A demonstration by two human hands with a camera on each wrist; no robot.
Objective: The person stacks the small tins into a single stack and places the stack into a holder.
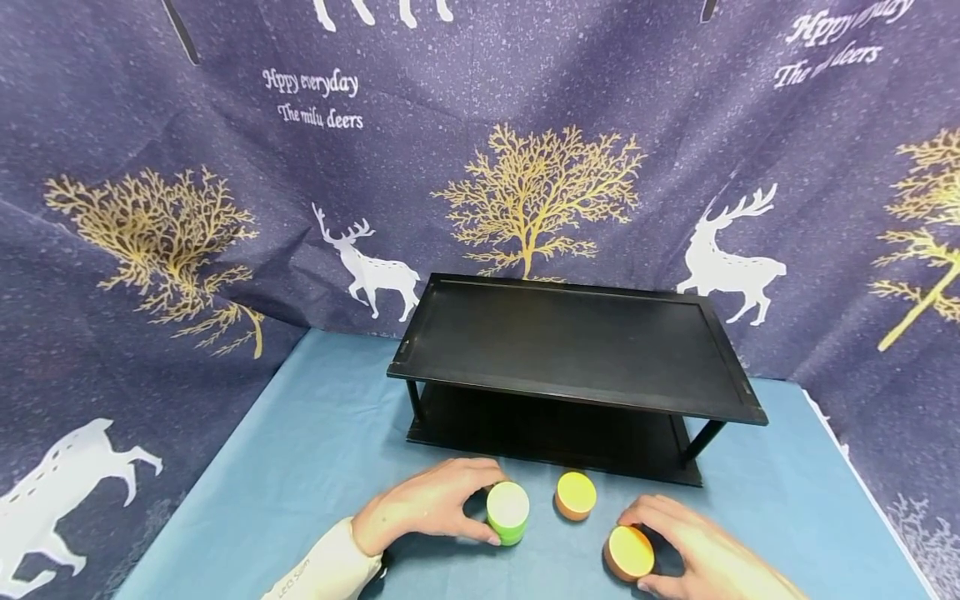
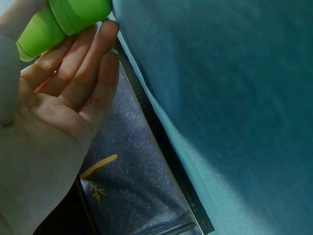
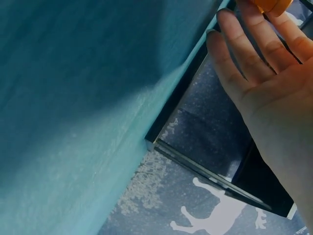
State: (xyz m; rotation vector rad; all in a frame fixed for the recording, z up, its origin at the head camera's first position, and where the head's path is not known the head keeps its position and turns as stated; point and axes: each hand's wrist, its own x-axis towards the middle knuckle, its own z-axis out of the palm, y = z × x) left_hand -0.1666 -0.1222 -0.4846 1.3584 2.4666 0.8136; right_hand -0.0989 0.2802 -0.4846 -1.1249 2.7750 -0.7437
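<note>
My left hand (image 1: pixel 442 504) grips a green round piece (image 1: pixel 508 521) from its left side, thumb in front and fingers behind. Its top is pale green, and in the left wrist view a groove divides the green body (image 2: pixel 80 14) into two rounded sections. On the right, my right hand (image 1: pixel 686 546) holds an orange round piece (image 1: pixel 628 554) with a yellow-orange top between thumb and fingers. Only a bit of this orange piece (image 3: pixel 276 6) shows at the top of the right wrist view. Between the hands, another orange piece (image 1: pixel 576 496) with a yellow top stands untouched on the blue cloth.
Behind the pieces stands a black two-level rack (image 1: pixel 555 342), its lower shelf (image 1: pixel 555 429) close to the cloth. Blue cloth (image 1: pixel 315 417) covers the table. A dark curtain (image 1: pixel 525 67) with deer and trees hangs at the back and sides.
</note>
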